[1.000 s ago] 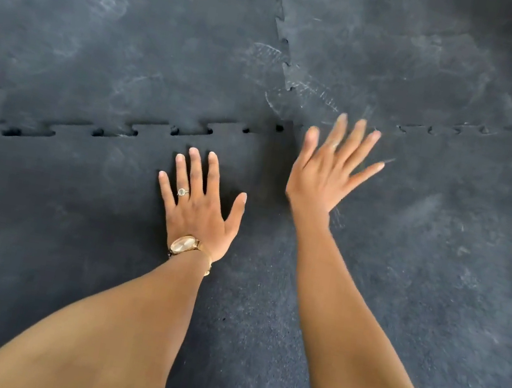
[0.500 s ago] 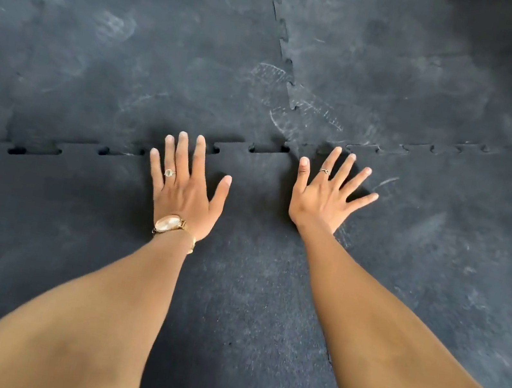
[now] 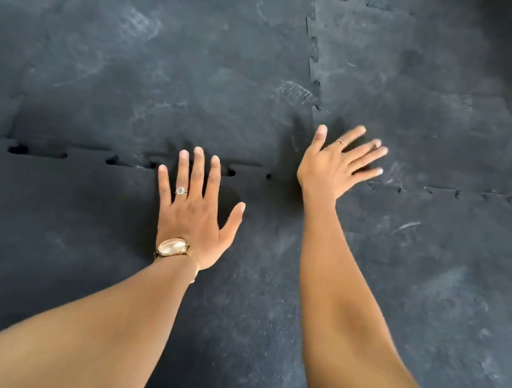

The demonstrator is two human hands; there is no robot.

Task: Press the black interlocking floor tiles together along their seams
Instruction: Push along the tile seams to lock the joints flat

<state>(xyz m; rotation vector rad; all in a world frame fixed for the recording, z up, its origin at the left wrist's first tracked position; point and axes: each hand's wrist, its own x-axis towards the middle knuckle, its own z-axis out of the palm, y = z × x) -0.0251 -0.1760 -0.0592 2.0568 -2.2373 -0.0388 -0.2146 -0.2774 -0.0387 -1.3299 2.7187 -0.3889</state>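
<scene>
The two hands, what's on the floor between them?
In the head view, only black tile lies between the left hand and the right hand, crossed by the gapped seam.

The black floor tiles (image 3: pixel 135 55) lie bare and open on every side, with nothing standing on them, so the only things in the way are the 2 forearms and the left hand (image 3: pixel 191 217) and right hand (image 3: pixel 330 169) spread near the toothed seam (image 3: pixel 84 156).

Dim, soft light; the blurred right hand (image 3: pixel 328 168) casts a shadow leftward; the mat's far right corner darkens.
</scene>
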